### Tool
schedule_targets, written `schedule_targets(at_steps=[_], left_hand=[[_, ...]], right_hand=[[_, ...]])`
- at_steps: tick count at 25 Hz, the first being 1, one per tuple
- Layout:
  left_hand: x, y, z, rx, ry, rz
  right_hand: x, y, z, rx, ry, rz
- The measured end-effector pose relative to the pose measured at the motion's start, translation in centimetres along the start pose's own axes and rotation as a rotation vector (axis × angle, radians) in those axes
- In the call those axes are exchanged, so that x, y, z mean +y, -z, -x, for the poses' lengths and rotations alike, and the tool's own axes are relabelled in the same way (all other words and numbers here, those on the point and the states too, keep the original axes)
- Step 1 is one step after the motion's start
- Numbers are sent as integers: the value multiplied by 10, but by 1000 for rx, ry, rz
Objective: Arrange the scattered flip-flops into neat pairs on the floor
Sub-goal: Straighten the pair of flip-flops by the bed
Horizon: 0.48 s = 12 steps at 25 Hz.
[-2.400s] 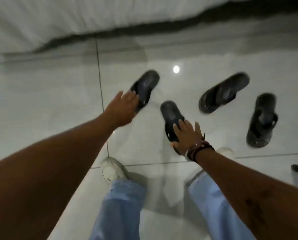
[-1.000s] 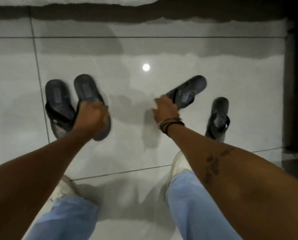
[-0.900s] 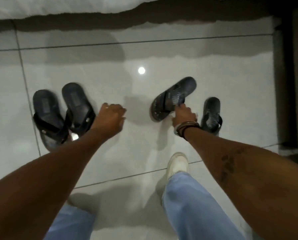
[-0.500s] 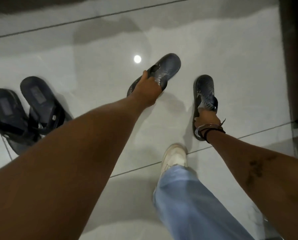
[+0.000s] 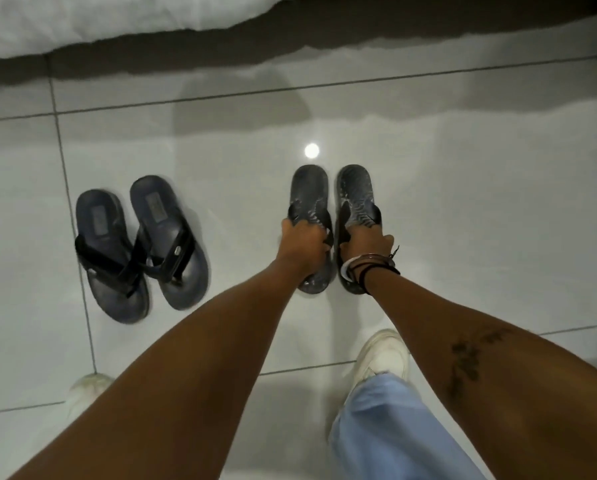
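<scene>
A: Nearly done, by the look of it. Glossy tiled floor (image 5: 463,220) underfoot, white bedding (image 5: 82,19) along the top edge. Four flip-flops in all, two pairs.

B: Counted the same. Status of each pair?

A: Left pair (image 5: 141,247) lying on the floor, side by side, straps overlapping in the middle, both angled slightly. Nothing touching them. Counts as paired, though a bit skewed.

B: And the other?

A: Right pair, patterned soles, parallel and just beside each other, same ends forward. Left one (image 5: 307,195) gripped by the left hand (image 5: 302,245), right one (image 5: 354,192) gripped by the right hand (image 5: 364,245). Fingers (image 5: 305,227) of each hand curled shut around the strap area.

B: On the floor or lifted?

A: Cannot tell for sure; near ends hidden under the wrists. Looks set down or almost.

B: Left to do?

A: Probably just letting go of both, maybe nudging the left pair straighter. No other loose flip-flops in view.

B: Smaller stuff?

A: Two white shoes: one (image 5: 381,355) below the right pair, one (image 5: 85,389) bottom left. One blue trouser leg (image 5: 394,431). Bracelets (image 5: 369,268) on the right wrist, several, count unclear. One round light reflection (image 5: 311,151) on the tile.
</scene>
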State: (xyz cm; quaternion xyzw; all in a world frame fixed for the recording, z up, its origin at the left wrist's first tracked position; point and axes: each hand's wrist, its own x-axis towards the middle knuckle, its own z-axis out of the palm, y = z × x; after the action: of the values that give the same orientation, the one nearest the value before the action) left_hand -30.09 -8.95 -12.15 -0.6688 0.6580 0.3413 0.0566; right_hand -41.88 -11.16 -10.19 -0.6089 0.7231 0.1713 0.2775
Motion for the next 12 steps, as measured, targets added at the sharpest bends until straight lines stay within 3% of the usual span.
schedule_targets(at_steps=[3, 7, 12], left_hand=[[-5, -2, 2, 90, 18, 163], [-15, 0, 20, 63, -16, 210], [-40, 41, 54, 325, 87, 409]], right_hand=[[-3, -19, 5, 9, 43, 86], [8, -17, 15, 82, 168, 155], [-38, 0, 38, 253, 361, 145]])
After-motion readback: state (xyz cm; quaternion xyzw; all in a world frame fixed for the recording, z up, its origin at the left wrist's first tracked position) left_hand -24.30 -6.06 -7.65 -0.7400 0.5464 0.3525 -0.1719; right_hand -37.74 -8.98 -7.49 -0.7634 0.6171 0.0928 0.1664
